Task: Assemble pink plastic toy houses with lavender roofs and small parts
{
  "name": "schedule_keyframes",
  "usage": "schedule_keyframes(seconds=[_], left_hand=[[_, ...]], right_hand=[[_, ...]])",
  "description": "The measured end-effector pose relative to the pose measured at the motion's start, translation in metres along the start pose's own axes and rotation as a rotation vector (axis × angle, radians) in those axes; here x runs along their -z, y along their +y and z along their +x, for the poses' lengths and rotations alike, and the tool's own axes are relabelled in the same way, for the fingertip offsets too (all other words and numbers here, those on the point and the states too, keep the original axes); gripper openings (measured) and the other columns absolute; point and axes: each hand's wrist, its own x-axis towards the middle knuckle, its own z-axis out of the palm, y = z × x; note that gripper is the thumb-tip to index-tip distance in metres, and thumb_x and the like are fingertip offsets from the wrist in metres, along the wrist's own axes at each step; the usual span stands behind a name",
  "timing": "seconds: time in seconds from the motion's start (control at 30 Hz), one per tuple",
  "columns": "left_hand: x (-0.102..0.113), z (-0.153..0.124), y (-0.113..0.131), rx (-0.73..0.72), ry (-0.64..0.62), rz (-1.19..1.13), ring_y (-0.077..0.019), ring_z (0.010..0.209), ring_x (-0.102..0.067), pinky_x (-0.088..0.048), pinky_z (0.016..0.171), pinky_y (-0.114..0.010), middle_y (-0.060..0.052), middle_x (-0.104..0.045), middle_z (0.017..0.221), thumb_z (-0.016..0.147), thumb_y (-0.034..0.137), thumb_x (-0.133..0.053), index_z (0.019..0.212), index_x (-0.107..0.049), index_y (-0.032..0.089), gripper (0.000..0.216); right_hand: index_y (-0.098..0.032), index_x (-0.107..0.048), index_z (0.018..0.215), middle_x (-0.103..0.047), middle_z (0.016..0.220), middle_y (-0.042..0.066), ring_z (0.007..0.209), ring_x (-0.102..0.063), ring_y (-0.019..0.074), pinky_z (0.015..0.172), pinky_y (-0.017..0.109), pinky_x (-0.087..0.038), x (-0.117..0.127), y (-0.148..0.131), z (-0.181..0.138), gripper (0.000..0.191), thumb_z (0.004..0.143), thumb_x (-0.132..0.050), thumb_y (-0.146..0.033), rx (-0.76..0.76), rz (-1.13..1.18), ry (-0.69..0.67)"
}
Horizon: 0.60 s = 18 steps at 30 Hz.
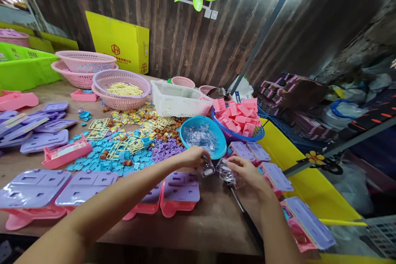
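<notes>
Just in front of a blue bowl [203, 134] of clear plastic parts, both hands are close together. My left hand [195, 157] pinches a small clear plastic part [208, 169]. In my right hand [243, 170] are clear plastic pieces [227, 170], held between thumb and fingers; how many I cannot tell. Under the right hand lies a tool with a metal shaft and black handle [252, 227]; its tip is hidden. Left of the hands stand pink toy bases with purple tops [180, 187], in a row partly covered by my left forearm.
Loose blue tiles [102, 152], purple pieces [167, 149] and yellow frames cover the table's middle. A basket of pink parts [238, 117] stands behind right, a white basket [181, 99] behind. Purple panels [46, 126] pile up at left. A yellow box [303, 181] sits at the right edge.
</notes>
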Motion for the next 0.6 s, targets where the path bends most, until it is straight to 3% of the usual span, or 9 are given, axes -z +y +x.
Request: schedule_keyframes(seconds=[0.13, 0.3, 0.47, 0.6], left_hand=[[-0.025, 0.003, 0.013, -0.018, -0.027, 0.215, -0.0277, 0.090, -0.064, -0.050, 0.079, -0.037, -0.012, -0.070, 0.086, 0.072, 0.002, -0.050, 0.092, -0.070, 0.014, 0.030], [-0.047, 0.009, 0.017, -0.008, -0.096, 0.371, -0.0314, 0.092, -0.064, -0.049, 0.081, -0.039, -0.018, -0.069, 0.094, 0.071, 0.002, -0.053, 0.083, -0.070, 0.009, 0.022], [-0.039, 0.005, 0.011, 0.019, -0.142, 0.427, -0.0285, 0.090, -0.065, -0.051, 0.074, -0.033, -0.015, -0.069, 0.097, 0.071, 0.005, -0.054, 0.095, -0.068, 0.013, 0.029], [-0.023, -0.017, 0.006, 0.007, -0.113, 0.425, -0.0262, 0.091, -0.064, -0.050, 0.075, -0.031, -0.014, -0.069, 0.101, 0.080, 0.015, -0.050, 0.105, -0.065, 0.015, 0.030]], right_hand=[[-0.014, -0.064, 0.064, -0.060, 0.057, 0.000, 0.053, -0.053, 0.0124, 0.051, 0.022, -0.039, -0.024, 0.017, -0.010, 0.026, 0.064, -0.063, -0.040, -0.064, -0.112, -0.066], [-0.014, -0.067, 0.068, -0.067, 0.065, 0.004, 0.063, -0.059, 0.0175, 0.056, 0.025, -0.040, -0.048, 0.035, -0.011, 0.021, 0.070, -0.056, -0.031, -0.106, -0.293, -0.020], [-0.016, -0.069, 0.068, -0.070, 0.070, 0.007, 0.068, -0.062, 0.0211, 0.060, 0.027, -0.042, -0.048, 0.035, -0.014, 0.020, 0.072, -0.058, -0.033, -0.102, -0.428, 0.026], [-0.017, -0.068, 0.074, -0.070, 0.070, 0.006, 0.066, -0.063, 0.0204, 0.059, 0.027, -0.043, -0.042, 0.030, -0.019, 0.013, 0.067, -0.061, -0.026, -0.074, -0.470, 0.085]])
